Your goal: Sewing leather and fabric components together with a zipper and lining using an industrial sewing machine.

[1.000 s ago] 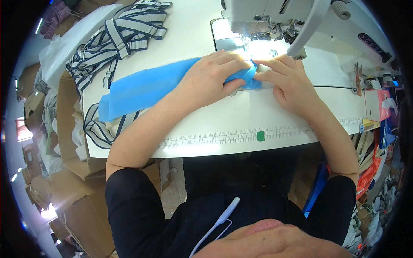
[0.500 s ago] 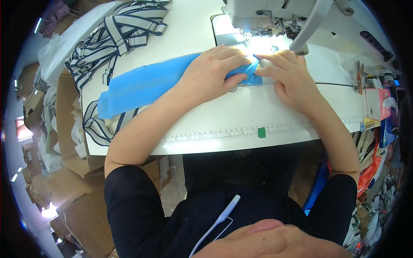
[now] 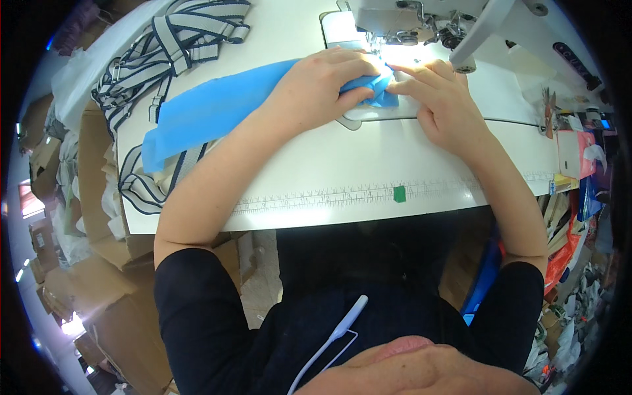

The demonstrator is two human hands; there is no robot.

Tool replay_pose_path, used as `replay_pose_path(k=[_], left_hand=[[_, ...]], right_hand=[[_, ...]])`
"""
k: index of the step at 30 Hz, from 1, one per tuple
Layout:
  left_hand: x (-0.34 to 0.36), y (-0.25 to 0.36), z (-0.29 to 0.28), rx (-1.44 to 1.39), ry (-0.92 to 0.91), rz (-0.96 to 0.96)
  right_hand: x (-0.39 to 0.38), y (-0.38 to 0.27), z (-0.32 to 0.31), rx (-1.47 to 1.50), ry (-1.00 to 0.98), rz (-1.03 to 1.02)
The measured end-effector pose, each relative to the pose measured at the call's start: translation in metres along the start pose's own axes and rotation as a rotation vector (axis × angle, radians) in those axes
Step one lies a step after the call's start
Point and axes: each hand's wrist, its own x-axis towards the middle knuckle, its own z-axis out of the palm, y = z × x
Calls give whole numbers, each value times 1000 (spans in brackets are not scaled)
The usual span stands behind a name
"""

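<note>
A long strip of thin blue fabric [image 3: 217, 99] runs across the white table to the presser foot area of a sewing machine [image 3: 395, 23]. My left hand [image 3: 322, 89] lies over its right part, thumb and fingers closed on bunched cloth just in front of the needle area. From the other side, my right hand [image 3: 444, 105] reaches in with stretched fingers, their tips against the fabric's right end; its thumb stays apart from the cloth. Bright lamp light washes out the needle and the fingertips nearest it.
Grey straps with dark edges [image 3: 174, 46] lie heaped at the back left, with more straps [image 3: 141, 184] under the fabric's left end. A ruler strip [image 3: 316, 197] with a green mark follows the table's front edge. Scissors [image 3: 548, 112] are at the right; cardboard boxes [image 3: 131, 329] stand left.
The whole scene sits slightly higher and further left in the picture. Both hands remain on the blue fabric beside the needle area, and its end by the right fingertips looks more crumpled.
</note>
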Motion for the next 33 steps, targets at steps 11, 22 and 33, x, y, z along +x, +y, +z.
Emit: replay_pose_path(k=[11, 22, 33], left_hand=[[-1, -1, 0, 50, -48, -67], [0, 0, 0, 20, -5, -18], [1, 0, -4, 158, 52, 185]], right_hand=[[-1, 1, 1, -16, -3, 27], [0, 2, 2, -24, -6, 23], [1, 11, -2, 100, 33, -107]])
